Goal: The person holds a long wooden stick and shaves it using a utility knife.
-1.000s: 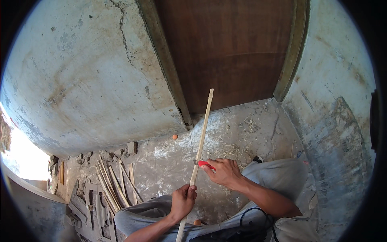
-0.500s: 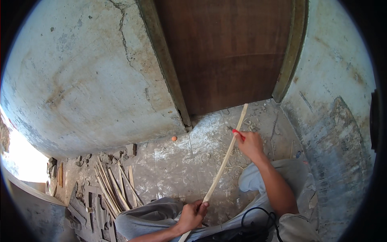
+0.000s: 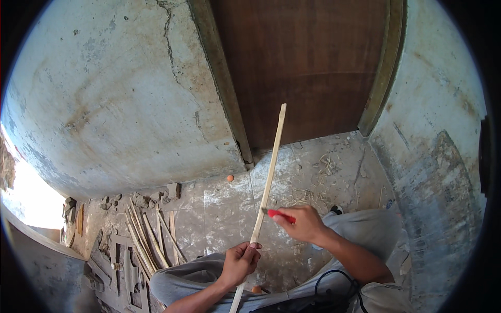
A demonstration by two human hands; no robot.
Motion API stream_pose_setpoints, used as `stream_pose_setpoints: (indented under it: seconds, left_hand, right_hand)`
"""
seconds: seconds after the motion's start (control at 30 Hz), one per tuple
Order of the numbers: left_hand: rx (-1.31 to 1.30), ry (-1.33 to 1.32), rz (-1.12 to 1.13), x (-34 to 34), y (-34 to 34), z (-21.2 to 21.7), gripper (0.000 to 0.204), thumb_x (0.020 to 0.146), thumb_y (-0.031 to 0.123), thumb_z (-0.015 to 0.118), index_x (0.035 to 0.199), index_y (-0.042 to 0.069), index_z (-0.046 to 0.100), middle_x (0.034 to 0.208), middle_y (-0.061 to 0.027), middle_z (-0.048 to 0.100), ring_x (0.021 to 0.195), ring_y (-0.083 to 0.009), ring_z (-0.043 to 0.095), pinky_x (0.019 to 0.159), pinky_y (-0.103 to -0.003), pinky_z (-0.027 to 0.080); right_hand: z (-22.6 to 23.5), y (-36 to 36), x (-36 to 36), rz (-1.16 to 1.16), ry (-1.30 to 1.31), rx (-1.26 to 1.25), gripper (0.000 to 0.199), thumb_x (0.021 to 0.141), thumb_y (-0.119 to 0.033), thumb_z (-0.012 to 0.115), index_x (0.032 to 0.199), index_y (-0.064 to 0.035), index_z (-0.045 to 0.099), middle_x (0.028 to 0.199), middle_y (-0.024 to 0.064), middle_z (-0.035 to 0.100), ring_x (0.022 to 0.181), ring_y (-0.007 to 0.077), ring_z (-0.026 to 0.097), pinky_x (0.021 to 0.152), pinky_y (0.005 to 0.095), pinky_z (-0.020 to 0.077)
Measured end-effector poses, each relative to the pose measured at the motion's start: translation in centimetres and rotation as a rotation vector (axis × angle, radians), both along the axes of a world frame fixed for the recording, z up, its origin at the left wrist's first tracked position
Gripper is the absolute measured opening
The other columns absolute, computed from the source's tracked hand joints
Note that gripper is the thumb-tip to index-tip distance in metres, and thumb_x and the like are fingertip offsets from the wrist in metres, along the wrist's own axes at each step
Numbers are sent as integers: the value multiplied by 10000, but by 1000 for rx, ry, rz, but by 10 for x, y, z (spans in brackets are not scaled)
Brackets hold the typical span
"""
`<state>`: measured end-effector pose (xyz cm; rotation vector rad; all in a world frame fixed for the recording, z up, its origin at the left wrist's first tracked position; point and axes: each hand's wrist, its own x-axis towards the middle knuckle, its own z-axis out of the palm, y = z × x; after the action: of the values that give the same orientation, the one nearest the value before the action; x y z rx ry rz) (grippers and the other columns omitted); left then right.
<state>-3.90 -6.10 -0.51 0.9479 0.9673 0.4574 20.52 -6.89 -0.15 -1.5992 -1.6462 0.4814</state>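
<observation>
A long pale strip of wood or bamboo (image 3: 270,177) slants up from my lap toward the brown door. Near its lower part, my left hand (image 3: 241,262) is closed around it, thumb on top. My right hand (image 3: 302,223) grips a red-handled knife (image 3: 281,214). The short blade points left and meets the strip's right edge a little above my left hand. Part of the handle is hidden inside my right fingers.
Several similar strips (image 3: 147,235) lean in a bundle left of my knee, beside grey cut-out pieces (image 3: 125,271). Curled shavings (image 3: 313,198) litter the tiled floor. A small orange ball (image 3: 230,178) lies near the wall. Broken rubble (image 3: 174,191) lines the wall's foot.
My right hand and the knife have come down and left along the strip toward my left hand. The strip's far end has swung up and left. My left hand has risen slightly.
</observation>
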Motion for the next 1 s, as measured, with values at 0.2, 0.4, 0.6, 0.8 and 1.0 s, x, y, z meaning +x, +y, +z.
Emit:
stream_pose_setpoints:
  seconds: [0.2, 0.4, 0.6, 0.8, 1.0]
  left_hand:
    - [-84, -65, 10, 2, 2, 2, 254, 1077, 227, 487, 1077, 10, 619, 721, -23, 539, 481, -65, 385, 433, -230, 308]
    - [-161, -44, -22, 3, -4, 10, 259, 1082, 238, 476, 1042, 22, 614, 715, -20, 527, 478, -67, 357, 432, -237, 271]
    - [-124, -47, -37, 2, -2, 9, 255, 1083, 236, 472, 1023, 30, 610, 707, -20, 522, 480, -66, 353, 436, -236, 264]
    - [-136, -32, -31, 4, -4, 15, 249, 1081, 228, 473, 1007, 31, 607, 695, -24, 517, 470, -67, 346, 425, -239, 258]
    - [-226, -82, -4, 3, -4, 22, 246, 1080, 214, 462, 1004, 20, 593, 687, -29, 504, 461, -81, 337, 421, -247, 244]
  right_hand:
    - [-3, -4, -7, 82, -61, -34, 322, 939, -340, 675, 1038, -40, 740, 828, 167, 721, 715, 353, 704, 633, 415, 549]
    - [-4, 4, 7, 3, -124, 32, 294, 941, -325, 673, 1002, -44, 735, 770, 178, 693, 682, 367, 683, 604, 420, 533]
    - [1, 5, 11, -19, -124, 48, 316, 952, -355, 644, 998, -58, 740, 757, 155, 703, 660, 369, 688, 592, 447, 543]
    - [-4, 6, 9, -69, -155, 65, 325, 943, -367, 650, 977, -59, 749, 781, 158, 715, 675, 363, 697, 600, 445, 551]
    - [-3, 9, 9, -58, -170, 35, 321, 940, -376, 650, 1003, -76, 748, 777, 158, 711, 673, 368, 693, 593, 449, 548]
